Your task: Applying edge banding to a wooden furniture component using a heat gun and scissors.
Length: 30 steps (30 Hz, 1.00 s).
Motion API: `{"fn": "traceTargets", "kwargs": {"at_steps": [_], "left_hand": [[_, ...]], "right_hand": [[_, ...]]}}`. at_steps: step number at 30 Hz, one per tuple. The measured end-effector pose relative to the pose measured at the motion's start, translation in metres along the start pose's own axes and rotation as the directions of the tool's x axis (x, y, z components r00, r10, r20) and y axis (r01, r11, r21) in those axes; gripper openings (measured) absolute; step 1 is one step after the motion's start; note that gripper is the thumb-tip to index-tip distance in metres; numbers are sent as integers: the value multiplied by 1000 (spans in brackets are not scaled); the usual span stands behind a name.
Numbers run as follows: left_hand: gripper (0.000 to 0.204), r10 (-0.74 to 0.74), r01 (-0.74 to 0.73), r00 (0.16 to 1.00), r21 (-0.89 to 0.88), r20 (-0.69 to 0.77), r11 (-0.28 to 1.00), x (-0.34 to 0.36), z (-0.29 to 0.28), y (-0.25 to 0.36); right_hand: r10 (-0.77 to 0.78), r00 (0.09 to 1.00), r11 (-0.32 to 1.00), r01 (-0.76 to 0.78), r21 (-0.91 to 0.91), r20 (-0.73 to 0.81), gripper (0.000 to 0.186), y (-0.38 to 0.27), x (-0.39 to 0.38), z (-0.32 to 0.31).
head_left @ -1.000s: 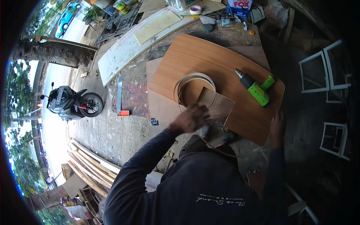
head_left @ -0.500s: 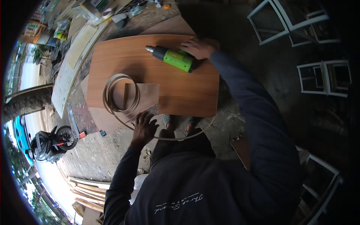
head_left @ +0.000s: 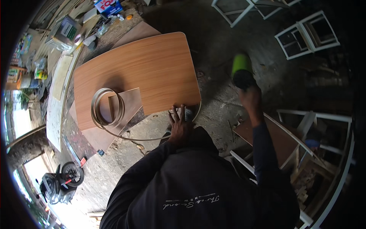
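A wood-grain board (head_left: pixel 152 61) with rounded corners and a notched near side lies in front of me. My left hand (head_left: pixel 180 128) has its fingers stretched out, the tips on the board's near edge close to the right corner. Out past the board's right side, my right hand (head_left: pixel 251 100) is closed on a green and black heat gun (head_left: pixel 241 66), which is blurred by motion. A coil of edge banding (head_left: pixel 94 110) stands at the near left of the board. Its loose end loops below my left hand and up towards the board's right corner.
Under the board are brown sheets (head_left: pixel 95 135) on a stained work surface. A tin (head_left: pixel 65 32), a tape roll (head_left: pixel 78 39) and a blue box (head_left: pixel 108 7) sit far left. White frames (head_left: pixel 307 34) stand right, and a brown panel (head_left: pixel 267 137) leans near right. A motorbike (head_left: pixel 63 181) is at left.
My right hand has lifted the heat gun off the board and carried it right. My left hand has moved right to the board's near edge. The view has turned.
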State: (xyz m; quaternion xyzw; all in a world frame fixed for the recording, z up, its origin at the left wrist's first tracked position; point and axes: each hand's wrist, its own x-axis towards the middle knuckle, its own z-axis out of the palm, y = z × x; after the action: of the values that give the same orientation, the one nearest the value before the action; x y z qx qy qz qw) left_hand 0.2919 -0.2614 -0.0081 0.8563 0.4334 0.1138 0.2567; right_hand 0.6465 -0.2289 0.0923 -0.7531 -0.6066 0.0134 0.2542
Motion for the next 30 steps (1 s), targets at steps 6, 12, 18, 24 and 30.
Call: {"fn": "traceTargets", "kwargs": {"at_steps": [6, 12, 18, 24, 30], "left_hand": [[19, 34, -35, 997, -8, -75, 999, -4, 20, -21], [18, -54, 56, 992, 9, -114, 998, -8, 19, -14], [19, -78, 79, 996, 19, -45, 997, -12, 17, -11], [14, -118, 141, 985, 187, -126, 972, -17, 13, -27], [17, -173, 191, 980, 253, -94, 948, -17, -3, -40]], "right_hand": [[649, 679, 521, -726, 448, 344, 40, -12, -166, -58], [581, 578, 122, -758, 641, 573, 45, -47, -193, -43], [368, 564, -269, -697, 665, 739, 48, -23, -157, -9], [228, 504, -298, -778, 553, 833, 52, 21, -147, -2], [148, 519, -439, -729, 526, 842, 52, 39, -130, 26]]}}
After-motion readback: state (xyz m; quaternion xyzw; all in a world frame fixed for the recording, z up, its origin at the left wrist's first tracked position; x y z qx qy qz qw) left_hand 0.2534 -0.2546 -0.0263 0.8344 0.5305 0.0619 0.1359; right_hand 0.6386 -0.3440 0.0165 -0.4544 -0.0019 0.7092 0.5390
